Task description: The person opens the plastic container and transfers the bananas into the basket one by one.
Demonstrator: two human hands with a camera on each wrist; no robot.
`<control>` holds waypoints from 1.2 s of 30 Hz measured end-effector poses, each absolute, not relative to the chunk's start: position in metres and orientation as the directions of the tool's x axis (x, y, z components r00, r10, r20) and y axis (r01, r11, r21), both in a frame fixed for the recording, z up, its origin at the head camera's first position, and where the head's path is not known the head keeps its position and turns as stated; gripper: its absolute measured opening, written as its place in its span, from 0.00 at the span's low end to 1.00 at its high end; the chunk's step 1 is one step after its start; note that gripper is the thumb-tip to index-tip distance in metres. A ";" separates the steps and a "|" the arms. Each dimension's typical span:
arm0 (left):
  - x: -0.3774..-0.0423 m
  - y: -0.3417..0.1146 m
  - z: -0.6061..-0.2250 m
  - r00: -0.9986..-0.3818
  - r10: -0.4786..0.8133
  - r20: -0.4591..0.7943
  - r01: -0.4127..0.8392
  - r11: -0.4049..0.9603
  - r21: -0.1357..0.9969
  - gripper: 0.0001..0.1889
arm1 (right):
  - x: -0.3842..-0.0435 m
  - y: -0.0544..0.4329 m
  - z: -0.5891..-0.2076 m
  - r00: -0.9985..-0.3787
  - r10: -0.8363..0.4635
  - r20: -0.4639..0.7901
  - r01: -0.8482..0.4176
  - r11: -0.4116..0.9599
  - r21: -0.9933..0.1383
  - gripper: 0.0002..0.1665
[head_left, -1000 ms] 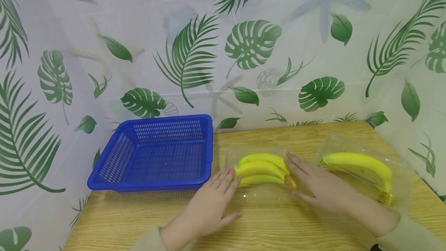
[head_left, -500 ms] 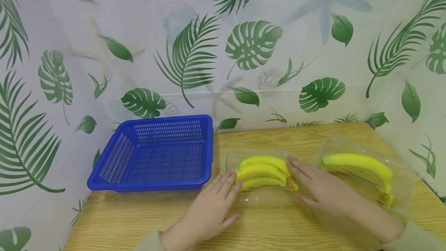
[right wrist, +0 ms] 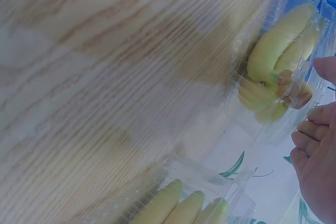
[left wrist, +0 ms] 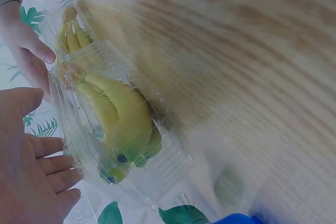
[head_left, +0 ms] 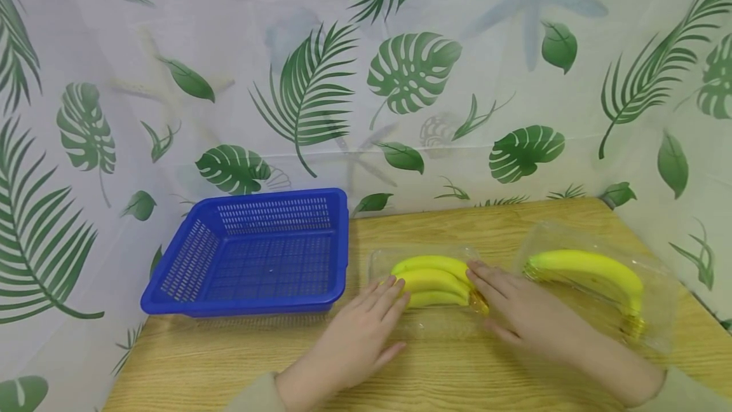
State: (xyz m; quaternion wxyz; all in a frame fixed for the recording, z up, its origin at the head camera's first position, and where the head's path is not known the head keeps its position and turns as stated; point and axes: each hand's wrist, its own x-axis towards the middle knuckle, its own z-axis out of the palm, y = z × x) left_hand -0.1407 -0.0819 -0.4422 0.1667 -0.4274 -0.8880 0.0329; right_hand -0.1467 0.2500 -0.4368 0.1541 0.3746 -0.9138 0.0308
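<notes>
Desk (head_left: 446,379): wood shows between blue basket (head_left: 246,306) and clear box (head_left: 437,324).
Left grip (head_left: 361,332): my fingers straight, at the box's left edge.
Right grip (head_left: 528,311): fingers straight, opposite edge.
Bananas (head_left: 433,281): inside, between both.

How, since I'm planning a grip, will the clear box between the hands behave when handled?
The clear box probably flexes if squeezed, as its see-through walls look thin. Its glossy surface may be slippery. Tipping seems unlikely while it lies low on the table.
</notes>
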 end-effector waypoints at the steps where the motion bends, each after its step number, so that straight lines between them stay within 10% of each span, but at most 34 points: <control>1: -0.141 -0.081 -0.442 -0.585 0.769 0.258 0.748 0.634 -0.197 0.38 | -0.146 0.249 -0.437 -0.669 -0.675 0.311 -0.695 0.716 0.060 0.46; 36: -0.154 -0.080 -0.441 -0.510 0.812 0.284 0.732 0.583 -0.354 0.27 | -0.148 0.242 -0.443 -0.634 -0.711 0.304 -0.705 0.693 0.150 0.48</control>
